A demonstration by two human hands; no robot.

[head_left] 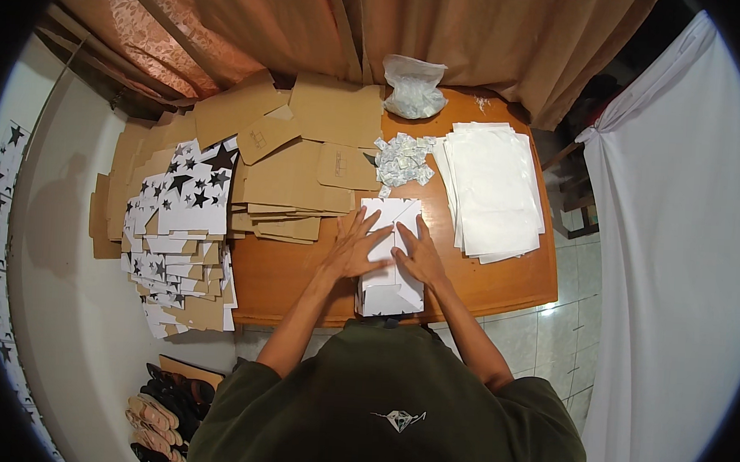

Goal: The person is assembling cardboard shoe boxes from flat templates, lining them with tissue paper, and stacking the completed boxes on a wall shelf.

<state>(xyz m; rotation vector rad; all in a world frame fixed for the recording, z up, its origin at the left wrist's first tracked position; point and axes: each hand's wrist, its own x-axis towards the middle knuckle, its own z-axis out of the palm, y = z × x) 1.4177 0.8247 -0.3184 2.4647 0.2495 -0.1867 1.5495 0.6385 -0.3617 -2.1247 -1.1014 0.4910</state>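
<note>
A white box point(391, 301) lies on the wooden table point(501, 284) at its near edge, right in front of me. A seam runs along its top, and a flap shows at its near end. My left hand point(354, 249) rests on the box's left side with fingers spread. Against the right part of the top, my right hand point(420, 255) also has its fingers apart. Neither hand grips anything. Just beyond the box is a heap of small clear-and-white packets point(404, 161).
A stack of white sheets or pouches point(497, 192) lies to the right. Flattened brown cardboard point(293, 185) and star-printed white cardboard pieces point(191, 209) pile up on the left. A clear plastic bag point(415, 89) stands at the back. Shoes point(159, 417) sit lower left.
</note>
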